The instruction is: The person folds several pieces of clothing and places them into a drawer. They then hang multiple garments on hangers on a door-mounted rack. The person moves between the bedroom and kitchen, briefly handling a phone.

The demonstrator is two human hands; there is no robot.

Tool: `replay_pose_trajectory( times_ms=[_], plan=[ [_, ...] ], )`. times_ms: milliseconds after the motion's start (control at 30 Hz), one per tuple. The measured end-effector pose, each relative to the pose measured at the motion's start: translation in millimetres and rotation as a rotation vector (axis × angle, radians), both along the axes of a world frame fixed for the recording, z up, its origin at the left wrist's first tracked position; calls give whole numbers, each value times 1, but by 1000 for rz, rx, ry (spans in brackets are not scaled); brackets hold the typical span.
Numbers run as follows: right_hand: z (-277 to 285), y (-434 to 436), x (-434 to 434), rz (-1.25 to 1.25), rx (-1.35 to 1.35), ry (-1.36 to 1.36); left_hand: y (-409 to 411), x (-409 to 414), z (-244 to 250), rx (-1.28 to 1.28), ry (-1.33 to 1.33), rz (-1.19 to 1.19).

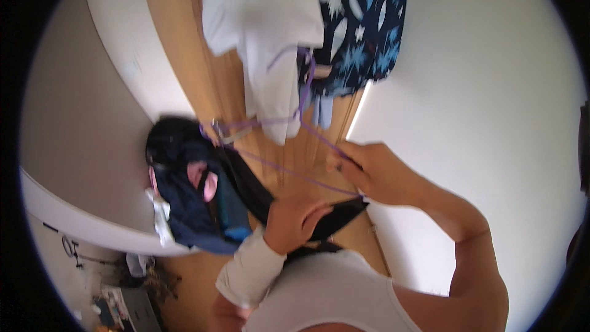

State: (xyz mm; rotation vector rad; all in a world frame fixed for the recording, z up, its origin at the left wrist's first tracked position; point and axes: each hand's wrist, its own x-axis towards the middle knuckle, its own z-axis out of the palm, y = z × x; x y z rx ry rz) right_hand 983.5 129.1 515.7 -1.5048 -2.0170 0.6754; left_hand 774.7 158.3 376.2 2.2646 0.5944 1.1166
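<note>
My right hand [368, 170] grips one end of a thin purple clothes hanger [302, 101]. The hanger's hook points up toward a hanging white garment [272, 23]; whether it touches cannot be told. From near the hanger's far end, a black garment [246, 177] runs down past my left hand [297, 221]. My left hand is curled with its fingers on this black cloth, and another part of the cloth shows to its right. A cream wrap or cuff [251, 265] covers my left wrist.
A navy garment with a blue and white leaf print [364, 23] hangs beside the white one. At left is a bundle of dark clothes [184, 193] with pink parts, against a pale curved wall [83, 115]. A white wall [484, 78] stands at right. Wood-toned floor [184, 281] shows below.
</note>
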Motion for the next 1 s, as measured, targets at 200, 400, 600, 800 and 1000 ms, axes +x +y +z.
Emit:
replay_pose_trajectory(
  times_ms=[200,400,600,800,1000],
  plan=[
    [44,14,54,-41,652,-368,11,4,16,193,33,112],
    [101,70,155,-244,1156,-362,3,22,55,556,-198,312],
    [170,176,234,-280,1232,-91,13,34,60,523,-220,351],
    [226,313,330,-239,1164,41,36,70,21,67,-386,558],
    [289,433,361,-91,1171,163,53,78,23,157,-284,766]
  ],
)
